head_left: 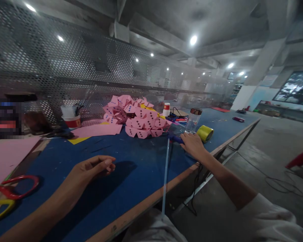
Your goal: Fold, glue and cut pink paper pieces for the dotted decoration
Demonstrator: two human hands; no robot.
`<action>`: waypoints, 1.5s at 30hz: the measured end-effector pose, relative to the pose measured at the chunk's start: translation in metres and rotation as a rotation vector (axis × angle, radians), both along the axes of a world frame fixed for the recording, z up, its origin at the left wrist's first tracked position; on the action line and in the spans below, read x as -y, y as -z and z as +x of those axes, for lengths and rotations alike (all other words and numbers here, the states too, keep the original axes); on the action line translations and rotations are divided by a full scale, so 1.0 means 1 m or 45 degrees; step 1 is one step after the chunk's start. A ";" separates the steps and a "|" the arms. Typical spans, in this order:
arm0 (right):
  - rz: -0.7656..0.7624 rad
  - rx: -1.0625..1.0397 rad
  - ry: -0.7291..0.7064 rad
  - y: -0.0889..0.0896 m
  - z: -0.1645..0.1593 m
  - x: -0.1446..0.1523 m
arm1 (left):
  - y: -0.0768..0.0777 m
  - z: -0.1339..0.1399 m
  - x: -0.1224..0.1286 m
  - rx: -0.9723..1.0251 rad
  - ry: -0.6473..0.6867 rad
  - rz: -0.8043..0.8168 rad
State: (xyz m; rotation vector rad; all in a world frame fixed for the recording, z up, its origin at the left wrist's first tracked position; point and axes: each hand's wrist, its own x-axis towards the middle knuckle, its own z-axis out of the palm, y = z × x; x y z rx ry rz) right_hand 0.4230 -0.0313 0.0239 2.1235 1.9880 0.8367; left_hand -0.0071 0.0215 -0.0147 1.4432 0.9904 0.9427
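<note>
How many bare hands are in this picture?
2: the left hand is over the blue tabletop, loosely curled; the right hand is on the blue glue gun, near the yellow tape roll. No others show.

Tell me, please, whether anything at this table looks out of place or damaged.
I see no clear spill or damage, but the long pale stick at the glue gun in the right hand looks awkward: it crosses beyond the table's edge, where it might get knocked. The dangling black cord looks untidy.
</note>
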 end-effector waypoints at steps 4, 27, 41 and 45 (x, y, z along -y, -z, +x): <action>-0.017 0.008 0.018 -0.002 0.000 -0.005 | -0.001 -0.001 0.001 -0.016 0.019 -0.002; -0.165 -0.557 -0.688 -0.046 -0.074 -0.020 | -0.040 0.001 0.035 -0.098 0.016 0.310; -0.758 -0.445 -1.406 -0.058 -0.243 -0.034 | -0.035 -0.255 0.075 -1.399 -0.880 0.623; -0.831 -0.408 -1.430 -0.056 -0.263 -0.040 | -0.015 -0.305 0.085 -1.567 -0.977 0.460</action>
